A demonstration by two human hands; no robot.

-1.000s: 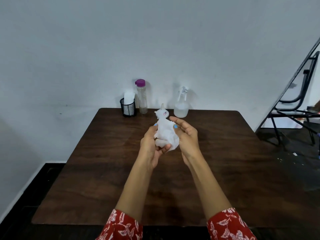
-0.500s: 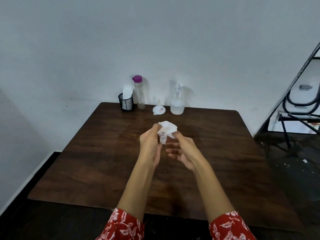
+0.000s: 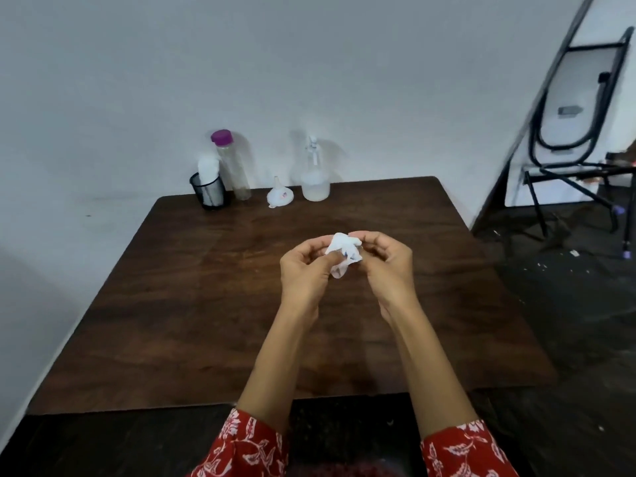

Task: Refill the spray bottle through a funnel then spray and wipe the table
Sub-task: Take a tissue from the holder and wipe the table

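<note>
Spray bottle [image 3: 315, 173] upright, nozzle uppermost.

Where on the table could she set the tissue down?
The table is bare from the hands to its near edge and along both sides. Only the far edge is crowded: mesh cup, capped bottle, funnel and spray bottle. Both hands hold the tissue.

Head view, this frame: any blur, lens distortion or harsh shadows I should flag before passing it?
Head view: the chair and right edge are smeared and bent by the wide lens; the spray bottle and funnel look soft. Light is dim and even, with faint shadows on the wall. The tissue between left hand and right hand is nearly blown out.
</note>
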